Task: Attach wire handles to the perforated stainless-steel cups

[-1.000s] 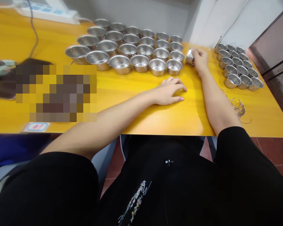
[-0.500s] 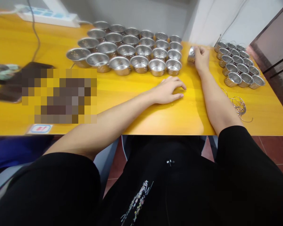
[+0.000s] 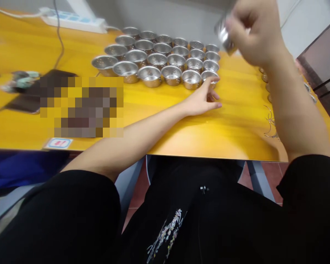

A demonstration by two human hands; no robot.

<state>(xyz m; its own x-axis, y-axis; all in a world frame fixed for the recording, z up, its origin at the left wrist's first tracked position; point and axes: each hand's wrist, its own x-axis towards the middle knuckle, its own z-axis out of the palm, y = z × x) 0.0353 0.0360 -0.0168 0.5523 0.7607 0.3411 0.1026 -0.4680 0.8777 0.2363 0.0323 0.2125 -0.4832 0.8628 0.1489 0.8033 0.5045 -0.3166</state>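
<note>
Head: cup point(image 3: 224, 36) in right fingers point(image 3: 238, 35)

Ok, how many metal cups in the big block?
24 metal cups: four rows of six, the near right one partly behind the left hand. None in the block seems fully hidden.

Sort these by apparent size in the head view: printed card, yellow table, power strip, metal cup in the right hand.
1. Yellow table
2. Power strip
3. Metal cup in the right hand
4. Printed card
The cup is blurred and seems nearer the camera.
</note>
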